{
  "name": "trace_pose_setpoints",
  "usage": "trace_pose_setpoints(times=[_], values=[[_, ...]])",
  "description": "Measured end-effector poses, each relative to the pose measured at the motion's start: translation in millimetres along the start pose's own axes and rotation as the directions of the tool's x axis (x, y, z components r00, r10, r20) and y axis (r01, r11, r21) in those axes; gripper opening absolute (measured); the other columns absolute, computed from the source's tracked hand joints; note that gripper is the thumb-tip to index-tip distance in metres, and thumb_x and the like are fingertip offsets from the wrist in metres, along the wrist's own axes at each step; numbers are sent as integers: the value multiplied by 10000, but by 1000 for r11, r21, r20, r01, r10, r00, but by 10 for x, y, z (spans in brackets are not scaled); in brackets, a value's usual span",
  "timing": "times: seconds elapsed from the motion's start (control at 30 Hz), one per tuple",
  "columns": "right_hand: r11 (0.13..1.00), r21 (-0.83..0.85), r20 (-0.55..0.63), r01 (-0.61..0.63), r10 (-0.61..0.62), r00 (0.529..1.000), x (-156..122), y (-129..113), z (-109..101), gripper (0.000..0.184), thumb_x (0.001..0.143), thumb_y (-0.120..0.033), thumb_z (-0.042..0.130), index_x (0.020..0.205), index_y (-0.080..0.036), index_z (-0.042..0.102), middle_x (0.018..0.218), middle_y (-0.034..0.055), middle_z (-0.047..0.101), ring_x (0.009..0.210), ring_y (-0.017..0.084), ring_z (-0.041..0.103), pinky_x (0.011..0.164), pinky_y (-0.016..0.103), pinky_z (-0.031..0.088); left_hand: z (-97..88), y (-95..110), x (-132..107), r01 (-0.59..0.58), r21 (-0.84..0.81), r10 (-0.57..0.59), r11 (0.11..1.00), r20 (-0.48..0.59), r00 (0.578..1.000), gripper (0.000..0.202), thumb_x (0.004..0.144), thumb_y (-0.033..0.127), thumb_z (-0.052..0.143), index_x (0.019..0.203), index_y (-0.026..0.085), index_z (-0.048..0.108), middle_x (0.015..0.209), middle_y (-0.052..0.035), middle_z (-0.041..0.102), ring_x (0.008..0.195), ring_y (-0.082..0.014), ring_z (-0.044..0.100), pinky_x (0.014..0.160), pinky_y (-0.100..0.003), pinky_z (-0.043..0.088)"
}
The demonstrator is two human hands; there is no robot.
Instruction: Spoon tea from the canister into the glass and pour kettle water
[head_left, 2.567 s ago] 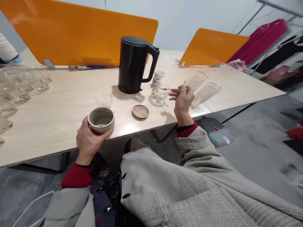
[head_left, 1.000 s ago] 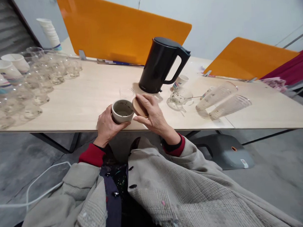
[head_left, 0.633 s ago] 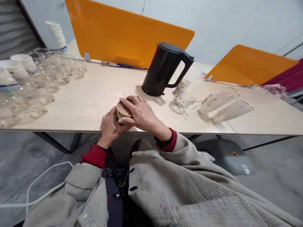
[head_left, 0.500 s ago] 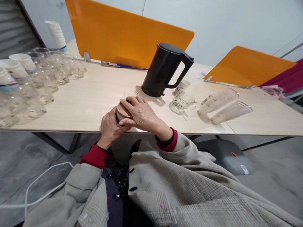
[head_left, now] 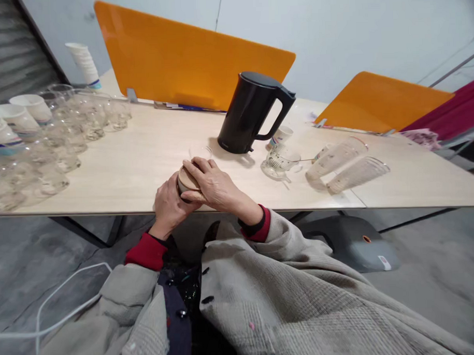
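At the table's front edge my left hand [head_left: 169, 204] is wrapped round the side of a small jar [head_left: 180, 188]. Its round, flat, wood-coloured lid [head_left: 188, 180] lies under my right hand [head_left: 214, 186], whose fingers and thumb grip its rim. The lid sits on the jar, and most of the jar's body is hidden by my hands. Just behind my fingers stands a clear glass cup [head_left: 200, 152], partly covered by them. A black electric kettle [head_left: 254, 112] stands behind and to the right.
Rows of upturned glasses [head_left: 70, 144] and paper cups [head_left: 19, 118] fill the left side. Right of the kettle are a glass cup with a strainer [head_left: 281, 160], a paper cup [head_left: 282, 134] and two tall glasses [head_left: 355, 174]. Orange dividers [head_left: 194, 54] line the back.
Both hands stay on the jar and its lid, with barely any shift. The whole view has moved slightly; the things on the table have stayed in place.
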State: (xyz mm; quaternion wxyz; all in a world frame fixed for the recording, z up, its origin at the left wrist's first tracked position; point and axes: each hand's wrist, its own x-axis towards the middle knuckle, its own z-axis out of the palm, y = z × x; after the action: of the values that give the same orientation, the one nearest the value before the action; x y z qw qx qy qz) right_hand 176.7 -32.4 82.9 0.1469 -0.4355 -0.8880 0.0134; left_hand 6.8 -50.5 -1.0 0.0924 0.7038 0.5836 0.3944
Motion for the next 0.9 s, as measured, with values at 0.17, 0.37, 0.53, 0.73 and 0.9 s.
trace_pose_setpoints(times=[0.17,0.37,0.53,0.73,0.9], values=[[984,165,-90,70,-56,994,-56,224,82,858,978,-636,789,1683,-223,527,1573,208,569,1391,410,556,1231,639,517,-14,-42,3,-53,-7,53,999,6,999,990,769,617,900,1581,191,525,1471,-186,755,1294,-391,759,1115,-494,597],[979,205,-282,14,46,958,-368,697,-249,831,980,-715,728,1674,-293,555,1542,169,578,1453,431,564,1271,665,479,-47,-63,24,-185,-9,184,983,124,975,724,863,577,847,1475,233,670,1416,-123,797,1302,-346,742,1228,-526,520],[994,74,-470,-80,106,876,-246,1264,-616,839,989,-744,682,1685,-299,530,1534,161,553,1488,454,526,1298,737,409,-20,-57,28,-198,65,184,978,177,967,433,930,421,733,1316,232,796,1321,-114,838,1278,-341,749,1275,-566,464],[991,56,-482,-125,137,866,505,1771,-501,822,1008,-725,662,1670,-255,532,1523,185,543,1510,474,487,1297,784,369,-1,-48,26,-180,53,168,982,178,970,408,933,399,713,1289,227,817,1323,-99,844,1270,-335,747,1283,-572,457],[970,110,-402,-216,242,883,1111,1956,-143,865,980,-718,707,1648,-190,562,1511,228,545,1507,502,482,1286,775,387,-14,-31,15,-170,43,160,984,179,971,398,940,404,718,1274,212,817,1279,-105,852,1255,-339,745,1275,-581,464]])
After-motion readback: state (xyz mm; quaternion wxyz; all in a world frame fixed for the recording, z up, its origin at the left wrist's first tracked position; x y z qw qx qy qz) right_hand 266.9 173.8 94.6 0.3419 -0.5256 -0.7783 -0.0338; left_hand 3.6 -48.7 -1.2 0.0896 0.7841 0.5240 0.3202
